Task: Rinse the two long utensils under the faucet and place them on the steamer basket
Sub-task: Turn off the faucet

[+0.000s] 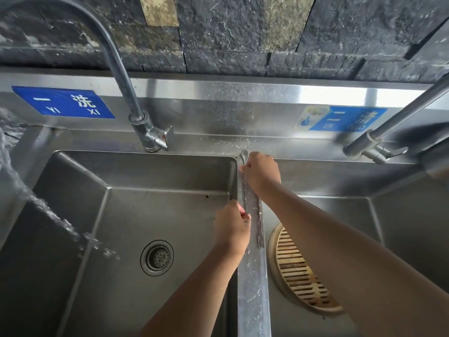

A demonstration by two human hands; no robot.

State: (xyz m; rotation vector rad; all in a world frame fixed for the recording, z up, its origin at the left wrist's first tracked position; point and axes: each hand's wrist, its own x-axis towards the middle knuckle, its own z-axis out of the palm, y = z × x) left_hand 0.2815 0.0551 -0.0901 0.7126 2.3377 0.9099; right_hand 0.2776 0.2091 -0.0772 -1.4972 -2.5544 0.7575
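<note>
Head view: fingers of left hand [232, 227] and right hand [261, 173] were curled on long metal utensils [252, 207] lying along sink divider [255, 288], beside steamer basket [298, 271]; best lifted level, together, into faucet stream [48, 212]

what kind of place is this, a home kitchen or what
Probably a commercial kitchen's dishwashing station, not a home: a wide stainless steel double-basin sink, blue printed labels on its backsplash, and a round bamboo steamer basket in the right basin.
</note>
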